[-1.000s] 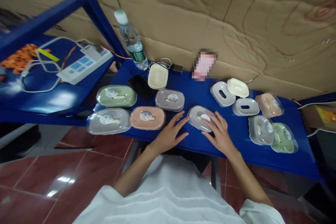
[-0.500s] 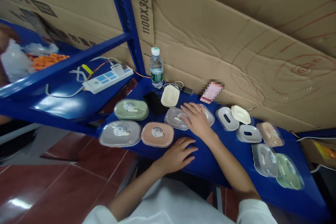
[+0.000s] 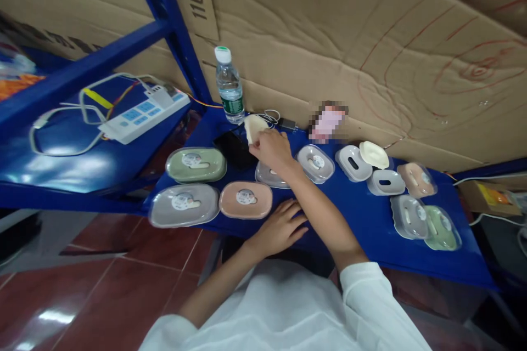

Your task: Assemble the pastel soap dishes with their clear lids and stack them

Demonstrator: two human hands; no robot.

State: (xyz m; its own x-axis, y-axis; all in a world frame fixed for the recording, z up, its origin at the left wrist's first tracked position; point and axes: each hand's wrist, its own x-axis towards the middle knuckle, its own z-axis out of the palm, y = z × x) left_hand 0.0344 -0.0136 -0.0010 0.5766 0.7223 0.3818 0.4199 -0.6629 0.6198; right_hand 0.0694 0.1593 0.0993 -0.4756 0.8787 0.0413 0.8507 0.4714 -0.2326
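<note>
My right hand [image 3: 272,149] reaches to the back of the blue table and grips the near edge of a cream, rounded shallow piece [image 3: 253,127], which is tilted up. Partly under my right forearm sits a grey oval box with a clear cover [image 3: 265,174]. Another grey covered box [image 3: 315,163] stands to its right. My left hand [image 3: 280,228] lies with fingers spread at the table's front edge, holding nothing. Just left of it is a peach covered box [image 3: 246,200]. Beyond that are a grey covered box [image 3: 184,205] and a green one [image 3: 196,165].
A water bottle [image 3: 229,88], a dark flat object [image 3: 234,149] and a charger [image 3: 288,124] stand or lie at the back. A phone [image 3: 328,122] leans against the cardboard. Several more boxes and another cream piece [image 3: 374,154] sit right. A power strip [image 3: 144,115] lies left.
My right hand has moved left and back from the grey boxes and taken hold of the cream piece, whose edge is now raised. My left hand stays in place. The view has shifted slightly.
</note>
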